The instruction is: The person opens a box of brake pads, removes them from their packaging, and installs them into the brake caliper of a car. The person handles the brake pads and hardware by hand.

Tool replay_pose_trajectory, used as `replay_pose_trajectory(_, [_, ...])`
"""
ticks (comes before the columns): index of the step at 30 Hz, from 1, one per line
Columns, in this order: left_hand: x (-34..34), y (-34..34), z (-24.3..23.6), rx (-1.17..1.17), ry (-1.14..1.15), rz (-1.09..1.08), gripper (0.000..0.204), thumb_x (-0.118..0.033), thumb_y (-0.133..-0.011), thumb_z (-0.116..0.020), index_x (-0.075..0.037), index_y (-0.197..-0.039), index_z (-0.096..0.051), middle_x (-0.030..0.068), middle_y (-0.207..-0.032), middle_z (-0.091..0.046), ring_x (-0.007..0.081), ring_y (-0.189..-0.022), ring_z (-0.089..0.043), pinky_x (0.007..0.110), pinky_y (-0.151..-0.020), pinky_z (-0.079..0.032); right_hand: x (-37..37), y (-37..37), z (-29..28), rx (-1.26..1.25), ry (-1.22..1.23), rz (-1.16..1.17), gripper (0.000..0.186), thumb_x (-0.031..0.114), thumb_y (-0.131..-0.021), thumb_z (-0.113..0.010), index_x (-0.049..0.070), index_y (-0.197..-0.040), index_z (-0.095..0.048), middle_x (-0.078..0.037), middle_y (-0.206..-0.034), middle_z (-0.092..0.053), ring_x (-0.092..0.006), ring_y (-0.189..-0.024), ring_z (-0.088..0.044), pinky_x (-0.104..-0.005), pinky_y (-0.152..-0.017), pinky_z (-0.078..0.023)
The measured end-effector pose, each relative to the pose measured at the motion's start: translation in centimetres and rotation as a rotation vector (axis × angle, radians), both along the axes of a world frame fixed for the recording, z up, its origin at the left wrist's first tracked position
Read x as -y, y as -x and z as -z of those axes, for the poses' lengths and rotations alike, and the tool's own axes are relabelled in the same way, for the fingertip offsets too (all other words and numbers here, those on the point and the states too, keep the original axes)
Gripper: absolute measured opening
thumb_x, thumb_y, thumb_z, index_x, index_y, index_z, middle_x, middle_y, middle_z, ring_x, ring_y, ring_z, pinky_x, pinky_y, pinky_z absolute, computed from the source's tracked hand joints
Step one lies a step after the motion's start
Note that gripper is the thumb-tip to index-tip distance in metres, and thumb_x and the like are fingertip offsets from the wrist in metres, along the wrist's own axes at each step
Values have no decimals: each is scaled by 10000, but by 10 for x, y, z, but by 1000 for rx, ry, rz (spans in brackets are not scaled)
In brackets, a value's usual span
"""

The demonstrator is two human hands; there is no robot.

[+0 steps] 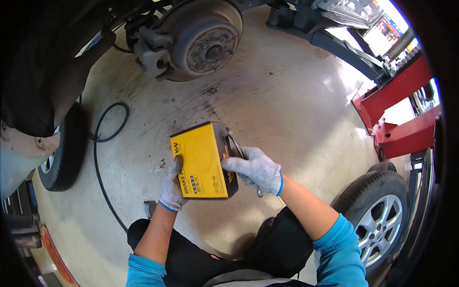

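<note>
A yellow and black cardboard box (203, 165) is held tilted in front of me, above the floor. My left hand (172, 188), in a whitish knit glove with a blue cuff edge, grips its left side with the thumb on the yellow face. On the other side, my right hand (257, 170), gloved alike, is closed around a slim metal wrench (234, 139). One end of that tool shows above the fingers and the other below. My right thumb presses against the box's black side. Ahead hangs a wheel hub with a brake disc (210, 50) and a caliper (152, 52).
A wheel with a silver rim (380, 225) lies at right, beside red lift parts (399, 115). At left stand another tire (69, 153) and a looped black hose (97, 158) on the floor. A small dark piece (150, 208) lies near my left knee.
</note>
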State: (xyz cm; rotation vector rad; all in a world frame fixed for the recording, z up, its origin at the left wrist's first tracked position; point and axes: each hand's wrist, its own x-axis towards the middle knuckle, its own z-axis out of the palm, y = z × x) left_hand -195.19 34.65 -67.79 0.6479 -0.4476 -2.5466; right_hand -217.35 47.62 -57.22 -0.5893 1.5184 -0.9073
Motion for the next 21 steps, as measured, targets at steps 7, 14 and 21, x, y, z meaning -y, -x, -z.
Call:
replay_pose_trajectory(7, [-5, -3, 3, 511, 253, 34, 557, -497, -1005, -608, -82, -1373, -551, 99, -1230, -704, 206, -1029, -729, 342, -826, -615, 5, -11, 30, -170, 84, 43, 572, 413, -788, -835, -57, -1090, -708, -147, -865, -730, -206, -797, -686, -364, -758, -563])
replay_pose_trajectory(14, [-24, 13, 4, 304, 256, 78, 654, -573, -1004, -554, -113, -1462, -476, 120, -1317, -663, 246, -1082, -711, 370, -855, -610, -4, 3, 18, -357, -28, -64, 549, 375, -762, -853, -42, -1095, -721, -165, -957, -744, -242, -889, -709, -355, -811, -560])
replay_pose_trajectory(21, [-5, 19, 55, 335, 249, 195, 675, -608, -1017, -497, -114, -1475, -467, 102, -1330, -653, 236, -1100, -699, 373, -876, -603, -3, 1, 5, -232, 1, 119, 362, 267, -835, -777, -2, -1072, -726, -115, -915, -736, -190, -814, -688, -339, -736, -558])
